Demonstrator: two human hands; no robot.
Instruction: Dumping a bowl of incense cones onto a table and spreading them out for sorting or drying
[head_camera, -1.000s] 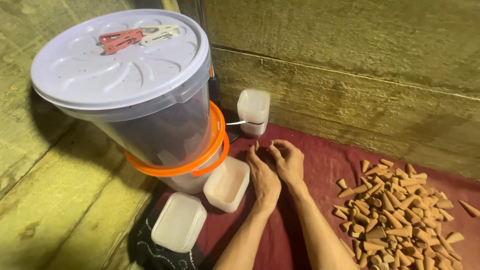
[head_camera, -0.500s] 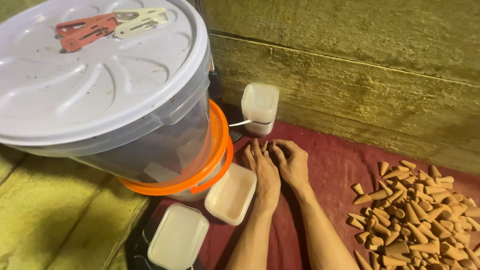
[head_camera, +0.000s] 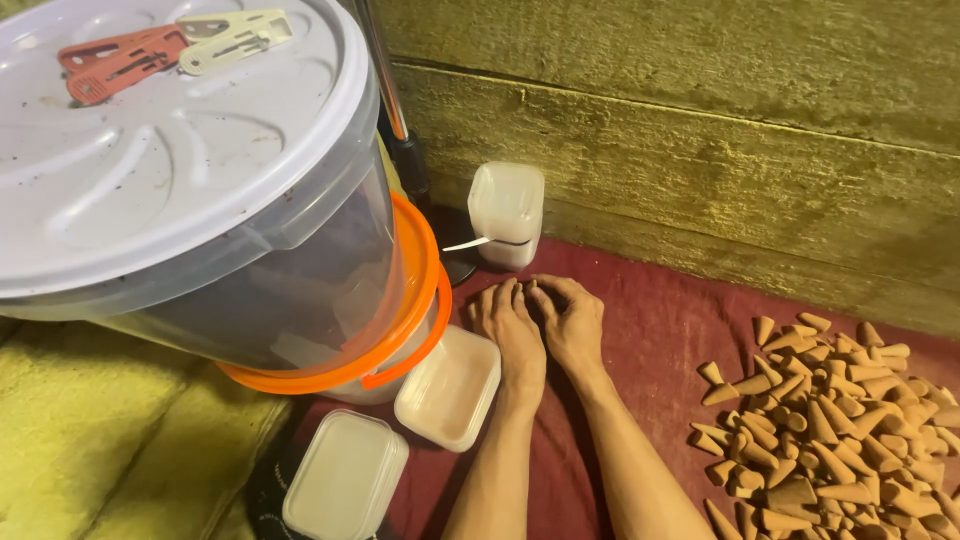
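My left hand (head_camera: 506, 320) and my right hand (head_camera: 570, 317) lie side by side, palms down, on a dark red cloth (head_camera: 660, 330). Their fingertips meet near a small upright white plastic box (head_camera: 506, 214) by the wall. The fingers are curled close together; whether anything lies under them is hidden. A shallow white plastic tub (head_camera: 449, 387) sits just left of my left wrist. A heap of tan clay-coloured cones (head_camera: 830, 420) lies to the right of my right forearm.
A big clear bucket with a grey lid (head_camera: 170, 170) stands on an orange-rimmed bucket (head_camera: 410, 300) at left, with red and cream clips on the lid. Another white tub (head_camera: 345, 476) lies at the bottom. A rough wall (head_camera: 700, 130) runs behind; a yellow-green mat (head_camera: 110, 450) lies at left.
The view has shifted closer and to the right, so the bucket looms larger. My hands stay together on the cloth, almost unmoved.
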